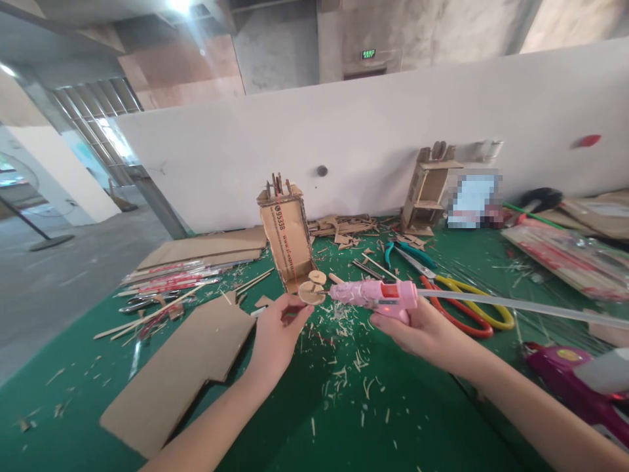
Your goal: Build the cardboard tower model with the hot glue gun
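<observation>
Across the green table we see the cardboard tower, then the pink glue gun, its handle wrapped by our right hand; our left hand, nearly closed, pinches the lower of the tan discs near the tower: probably light, stiff but easily creased, best held by the rim

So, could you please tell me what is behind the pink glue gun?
Beyond the pink glue gun, thin sticks and a teal-handled tool lie on the green table. The strip of table directly behind its body is covered, so anything there cannot be seen.
</observation>
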A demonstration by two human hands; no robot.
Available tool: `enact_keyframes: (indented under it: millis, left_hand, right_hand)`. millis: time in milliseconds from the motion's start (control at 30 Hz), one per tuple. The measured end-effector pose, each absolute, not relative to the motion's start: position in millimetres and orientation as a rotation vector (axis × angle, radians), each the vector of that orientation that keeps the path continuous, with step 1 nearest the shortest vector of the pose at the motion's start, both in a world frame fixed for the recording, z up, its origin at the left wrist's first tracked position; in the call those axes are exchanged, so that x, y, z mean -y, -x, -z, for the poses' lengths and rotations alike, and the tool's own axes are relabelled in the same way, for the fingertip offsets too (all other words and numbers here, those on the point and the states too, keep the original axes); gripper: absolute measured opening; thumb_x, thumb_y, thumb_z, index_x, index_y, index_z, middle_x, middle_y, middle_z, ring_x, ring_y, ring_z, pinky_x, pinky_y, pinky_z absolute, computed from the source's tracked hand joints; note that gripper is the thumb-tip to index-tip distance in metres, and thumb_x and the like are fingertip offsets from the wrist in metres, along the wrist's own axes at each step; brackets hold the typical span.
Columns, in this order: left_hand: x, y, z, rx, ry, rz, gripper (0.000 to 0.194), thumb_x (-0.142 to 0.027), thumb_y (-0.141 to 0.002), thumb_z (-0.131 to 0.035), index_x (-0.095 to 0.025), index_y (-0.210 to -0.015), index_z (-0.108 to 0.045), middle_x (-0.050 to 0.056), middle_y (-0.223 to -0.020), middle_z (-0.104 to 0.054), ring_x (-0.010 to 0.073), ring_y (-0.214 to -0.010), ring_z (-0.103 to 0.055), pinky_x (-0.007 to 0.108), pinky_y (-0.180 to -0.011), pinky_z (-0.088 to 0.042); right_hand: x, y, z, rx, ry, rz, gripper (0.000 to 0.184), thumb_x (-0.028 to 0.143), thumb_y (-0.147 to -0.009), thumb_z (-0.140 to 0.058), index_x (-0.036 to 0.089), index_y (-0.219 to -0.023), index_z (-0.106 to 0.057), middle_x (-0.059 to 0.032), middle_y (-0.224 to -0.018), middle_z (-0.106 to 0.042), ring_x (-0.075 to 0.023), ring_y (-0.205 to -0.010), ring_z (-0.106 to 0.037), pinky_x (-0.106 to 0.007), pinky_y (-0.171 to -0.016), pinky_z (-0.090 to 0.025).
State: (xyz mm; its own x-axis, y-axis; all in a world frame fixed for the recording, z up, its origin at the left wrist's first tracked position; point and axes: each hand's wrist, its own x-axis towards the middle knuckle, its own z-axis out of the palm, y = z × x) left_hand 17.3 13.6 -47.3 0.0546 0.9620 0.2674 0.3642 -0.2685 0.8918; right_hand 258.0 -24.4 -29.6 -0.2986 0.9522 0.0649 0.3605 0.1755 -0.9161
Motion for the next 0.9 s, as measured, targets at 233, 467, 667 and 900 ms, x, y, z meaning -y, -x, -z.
enact_keyframes:
  millis: [233, 467, 667, 900]
  left_hand:
    - [-12.4, -18.1, 45.8, -1.33, -1.73, -1.221, 0.015, -0.031, -0.079, -0.061, -0.017, -0.077, -0.064, 0.003, -0.076, -0.068, 0.0182, -0.072, -0.065, 0.029, -0.066, -0.054]
    - [-13.4, -17.7, 47.7, -1.31, -1.748, -1.209, 0.017, -0.033, -0.081, -0.06, -0.017, -0.08, -0.065, 0.003, -0.078, -0.069, 0.0187, -0.072, -0.066, 0.03, -0.068, -0.054]
    - [-13.6, -16.4, 51.9, -1.258, -1.763, -1.183, 0.018, -0.033, -0.084, -0.057, -0.017, -0.085, -0.066, 0.004, -0.081, -0.07, 0.0189, -0.074, -0.066, 0.03, -0.069, -0.053]
    - [-13.1, -17.2, 51.9, -1.248, -1.772, -1.176, 0.024, -0.034, -0.085, -0.053, -0.016, -0.092, -0.067, 0.006, -0.084, -0.071, 0.0194, -0.076, -0.066, 0.03, -0.071, -0.053]
  right_hand:
    - [24.7, -258.2, 27.8, 1.786, 1.266, -1.07, 0.038, 0.049, -0.09, -0.052, 0.022, -0.067, -0.038, 0.0082, -0.052, -0.032, -0.0069, -0.045, -0.03, -0.023, -0.041, -0.025]
    - [24.8, -258.7, 28.8, 1.776, 1.269, -1.075, 0.04, 0.05, -0.089, -0.052, 0.022, -0.065, -0.035, 0.0082, -0.051, -0.031, -0.0073, -0.044, -0.029, -0.024, -0.041, -0.024]
    - [25.0, -258.6, 28.4, 1.773, 1.274, -1.073, 0.04, 0.049, -0.089, -0.053, 0.022, -0.063, -0.035, 0.0079, -0.05, -0.033, -0.0072, -0.044, -0.03, -0.024, -0.041, -0.024]
    - [24.5, -258.2, 29.3, 1.749, 1.296, -1.072, 0.038, 0.048, -0.088, -0.054, 0.022, -0.066, -0.037, 0.0085, -0.051, -0.031, -0.007, -0.044, -0.03, -0.023, -0.04, -0.023]
